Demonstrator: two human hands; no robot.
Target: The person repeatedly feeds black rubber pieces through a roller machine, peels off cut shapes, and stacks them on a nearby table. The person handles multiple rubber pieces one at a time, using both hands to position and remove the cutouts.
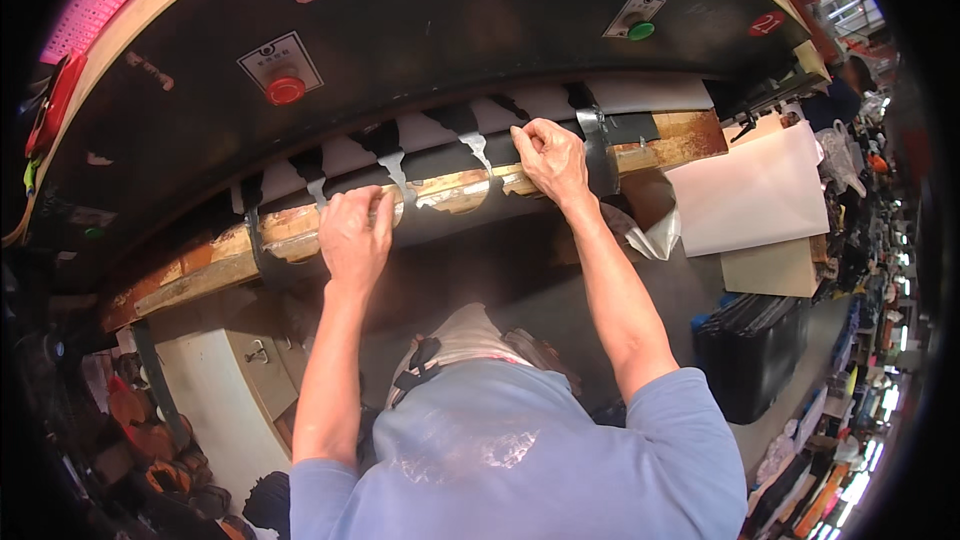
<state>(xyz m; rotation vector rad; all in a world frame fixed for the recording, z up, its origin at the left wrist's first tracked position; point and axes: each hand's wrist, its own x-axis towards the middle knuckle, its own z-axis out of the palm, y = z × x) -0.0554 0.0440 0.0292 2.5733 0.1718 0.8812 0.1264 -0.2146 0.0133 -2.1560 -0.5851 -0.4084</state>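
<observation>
A black sheet [388,148] with large cut-out gaps runs in narrow strips across the worn wooden front edge [460,192] of a machine bed. On that edge, beside one strip, my left hand [355,235] has its fingers curled down. My right hand [555,160] is closed with thumb and fingertips together, farther right and slightly farther in. What either hand grips, if anything, is hidden by the fingers. A wide black strip [597,150] bends over the edge just right of my right hand. Pale material [650,93] lies on the bed behind the strips.
Above the bed hangs a dark machine beam [420,30] with a red button [285,90] and a green button [640,31]. White sheeting [750,190] drapes at the right, above a black stack [750,355]. A pale cabinet [215,390] stands at lower left.
</observation>
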